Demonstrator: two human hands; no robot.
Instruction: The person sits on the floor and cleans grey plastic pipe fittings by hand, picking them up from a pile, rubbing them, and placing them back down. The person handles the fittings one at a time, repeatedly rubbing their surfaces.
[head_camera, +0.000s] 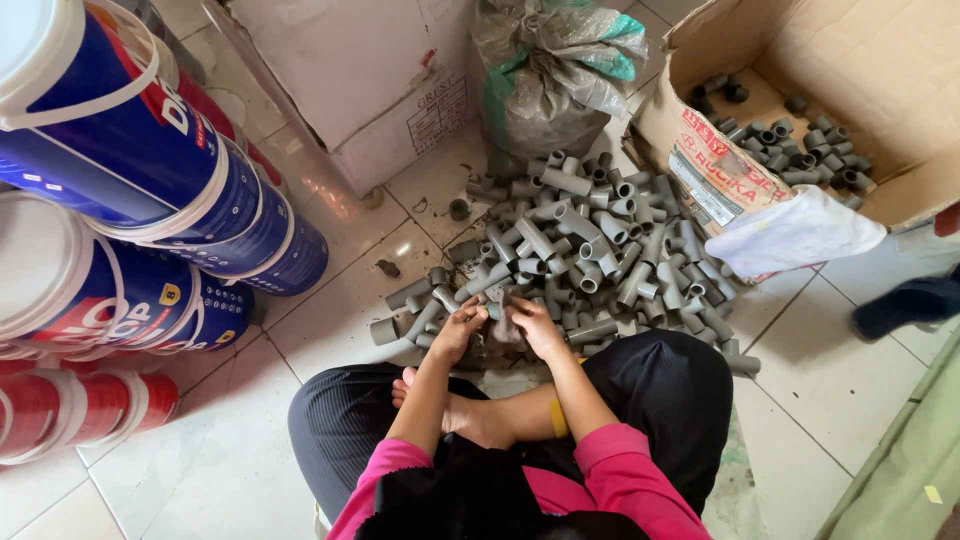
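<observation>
While seated cross-legged on the tiled floor (330, 320), the person brings the left hand (458, 330) and right hand (535, 326) close together at the near edge of a heap of grey pipe fittings (590, 255). Both hands seem closed on one fitting (494, 312) held between them. Good practice would be a firm two-handed grip, kept low over the heap. An open cardboard box (700, 160) holds more fittings.

What the hands (500, 325) grip is too small to tell.
</observation>
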